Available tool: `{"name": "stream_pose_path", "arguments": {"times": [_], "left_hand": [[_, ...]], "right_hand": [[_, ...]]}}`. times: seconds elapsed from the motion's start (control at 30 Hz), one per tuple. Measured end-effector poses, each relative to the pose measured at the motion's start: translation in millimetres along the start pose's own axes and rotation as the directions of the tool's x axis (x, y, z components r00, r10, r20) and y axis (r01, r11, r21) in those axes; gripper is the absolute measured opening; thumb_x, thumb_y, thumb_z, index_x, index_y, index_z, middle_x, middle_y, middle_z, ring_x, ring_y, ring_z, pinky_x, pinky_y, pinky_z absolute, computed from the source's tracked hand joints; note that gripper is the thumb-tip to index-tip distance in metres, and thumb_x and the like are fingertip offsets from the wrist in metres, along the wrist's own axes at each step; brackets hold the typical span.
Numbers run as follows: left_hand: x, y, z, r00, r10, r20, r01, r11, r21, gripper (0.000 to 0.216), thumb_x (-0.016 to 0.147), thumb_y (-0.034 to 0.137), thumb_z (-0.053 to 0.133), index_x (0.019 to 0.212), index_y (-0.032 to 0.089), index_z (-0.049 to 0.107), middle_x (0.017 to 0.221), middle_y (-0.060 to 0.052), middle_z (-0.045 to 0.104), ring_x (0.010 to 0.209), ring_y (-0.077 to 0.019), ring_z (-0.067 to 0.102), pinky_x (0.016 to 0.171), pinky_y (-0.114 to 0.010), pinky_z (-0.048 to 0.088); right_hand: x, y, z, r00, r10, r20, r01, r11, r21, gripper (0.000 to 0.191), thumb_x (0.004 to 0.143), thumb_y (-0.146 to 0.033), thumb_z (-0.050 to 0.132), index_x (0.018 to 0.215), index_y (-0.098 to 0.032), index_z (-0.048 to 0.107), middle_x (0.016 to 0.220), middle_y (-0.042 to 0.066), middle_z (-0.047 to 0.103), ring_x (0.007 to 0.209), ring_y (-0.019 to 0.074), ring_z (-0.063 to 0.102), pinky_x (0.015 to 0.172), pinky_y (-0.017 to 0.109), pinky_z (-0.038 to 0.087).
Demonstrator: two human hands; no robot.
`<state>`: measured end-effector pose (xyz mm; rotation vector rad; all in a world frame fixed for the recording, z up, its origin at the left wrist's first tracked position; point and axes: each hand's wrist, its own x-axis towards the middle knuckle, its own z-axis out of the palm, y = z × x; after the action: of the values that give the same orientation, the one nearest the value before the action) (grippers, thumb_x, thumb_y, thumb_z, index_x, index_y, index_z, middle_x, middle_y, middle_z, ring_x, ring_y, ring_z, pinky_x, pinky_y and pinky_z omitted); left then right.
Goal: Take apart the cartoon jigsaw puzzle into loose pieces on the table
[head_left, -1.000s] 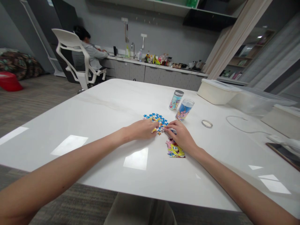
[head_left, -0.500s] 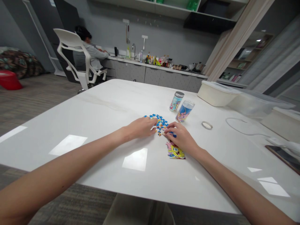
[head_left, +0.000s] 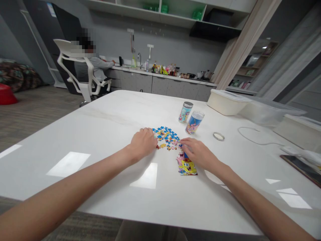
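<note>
Several loose blue and yellow puzzle pieces [head_left: 167,136] lie in a small heap on the white table [head_left: 107,124]. My left hand [head_left: 143,143] rests at the heap's left edge, knuckles up and fingers curled, fingertips touching pieces. My right hand [head_left: 198,153] lies at the heap's right edge with fingers bent down onto a piece, partly covering the assembled cartoon puzzle section [head_left: 187,167]. What each hand grips, if anything, is hidden under the fingers.
Two printed puzzle cans [head_left: 185,112] [head_left: 194,122] stand behind the heap, a round lid [head_left: 218,136] to their right. Plastic bins [head_left: 227,101], a cable [head_left: 248,135] and a phone [head_left: 302,164] sit at right. A person in a white chair [head_left: 75,72] sits at the far counter.
My left hand has pulled back to the left, uncovering more of the heap. My right hand shifted slightly toward me. The camera tilted up a little.
</note>
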<state>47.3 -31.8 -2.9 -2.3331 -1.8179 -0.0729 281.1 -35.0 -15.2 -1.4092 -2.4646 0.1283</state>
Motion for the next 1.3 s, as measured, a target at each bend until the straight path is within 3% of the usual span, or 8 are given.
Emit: {"name": "stream_pose_path", "arguments": {"times": [0.1,0.2,0.3,0.47,0.57,0.77,1.03,1.3], "left_hand": [[-3.7,2.4,14.9,0.995,0.079,0.061,-0.081,0.996,0.047,0.047,0.098,0.029,0.034,0.129,-0.002,0.051,0.14,-0.028,0.047,0.134,-0.0367,0.041,0.101,-0.044,0.043],[-1.6,6.2,27.9,0.991,0.117,0.061,-0.119,0.993,0.028,0.053,0.1,0.029,0.028,0.14,-0.004,0.039,0.15,-0.026,0.034,0.141,-0.035,0.031,0.111,-0.046,0.033],[1.7,8.2,30.7,0.988,0.147,0.054,-0.148,0.989,-0.001,0.055,0.101,0.03,0.025,0.143,-0.004,0.036,0.152,-0.023,0.032,0.143,-0.0323,0.028,0.114,-0.044,0.03],[2.7,2.0,24.5,0.952,0.307,0.011,-0.307,0.951,-0.041,0.045,0.1,0.025,0.025,0.128,0.006,0.054,0.149,-0.02,0.04,0.14,-0.03,0.036,0.113,-0.045,0.032],[4.1,-1.8,26.3,0.942,0.335,-0.003,-0.335,0.942,-0.014,0.044,0.1,0.023,0.025,0.126,0.005,0.054,0.145,-0.024,0.043,0.137,-0.0327,0.039,0.11,-0.048,0.034],[7.0,1.8,33.1,0.989,0.142,-0.027,-0.144,0.983,-0.112,0.058,0.1,0.043,0.028,0.137,0.0,0.042,0.145,-0.025,0.042,0.137,-0.0344,0.037,0.111,-0.05,0.031],[0.5,7.8,9.5,0.957,0.289,-0.034,-0.291,0.95,-0.118,0.037,0.1,0.029,0.03,0.119,0.015,0.058,0.133,-0.016,0.056,0.128,-0.0307,0.047,0.104,-0.051,0.038],[-0.6,15.0,27.3,0.972,0.207,-0.112,-0.227,0.95,-0.213,0.05,0.098,0.041,0.033,0.135,0.009,0.047,0.142,-0.018,0.049,0.132,-0.0317,0.044,0.109,-0.051,0.036]], "right_hand": [[-5.5,-5.9,0.8,0.983,-0.039,0.177,0.053,0.996,-0.074,0.051,0.099,-0.034,0.027,0.137,-0.011,0.052,0.148,0.013,0.045,0.138,0.0261,0.041,0.112,0.046,0.035],[-5.2,-9.4,4.4,0.958,-0.035,0.286,0.064,0.994,-0.091,0.058,0.1,-0.039,0.02,0.15,-0.011,0.032,0.157,0.009,0.025,0.146,0.0239,0.023,0.117,0.05,0.026],[-0.4,-12.4,4.5,0.937,-0.022,0.349,0.058,0.994,-0.092,0.062,0.101,-0.043,0.016,0.152,-0.01,0.024,0.159,0.009,0.018,0.148,0.0232,0.016,0.119,0.05,0.02],[9.9,-12.5,0.1,0.915,-0.098,0.392,0.108,0.994,-0.003,0.063,0.101,-0.048,0.012,0.153,-0.015,0.022,0.16,0.008,0.015,0.148,0.0238,0.014,0.119,0.051,0.017],[16.9,1.2,1.3,0.925,-0.162,0.344,0.143,0.986,0.08,0.062,0.1,-0.052,0.015,0.153,-0.021,0.025,0.159,0.007,0.022,0.147,0.0245,0.018,0.118,0.052,0.02],[45.7,38.2,16.3,0.971,-0.205,0.121,0.192,0.975,0.111,0.056,0.1,-0.05,0.028,0.145,-0.02,0.042,0.153,0.01,0.037,0.144,0.0252,0.029,0.117,0.048,0.028],[103.3,37.1,41.5,0.968,-0.195,0.159,0.182,0.979,0.091,0.038,0.097,-0.026,0.043,0.127,-0.01,0.059,0.145,0.017,0.047,0.142,0.0266,0.034,0.117,0.046,0.028],[66.9,24.1,12.4,0.962,-0.226,0.153,0.204,0.968,0.146,0.042,0.101,-0.036,0.035,0.136,-0.021,0.051,0.153,0.007,0.038,0.142,0.0222,0.034,0.117,0.044,0.03]]}}
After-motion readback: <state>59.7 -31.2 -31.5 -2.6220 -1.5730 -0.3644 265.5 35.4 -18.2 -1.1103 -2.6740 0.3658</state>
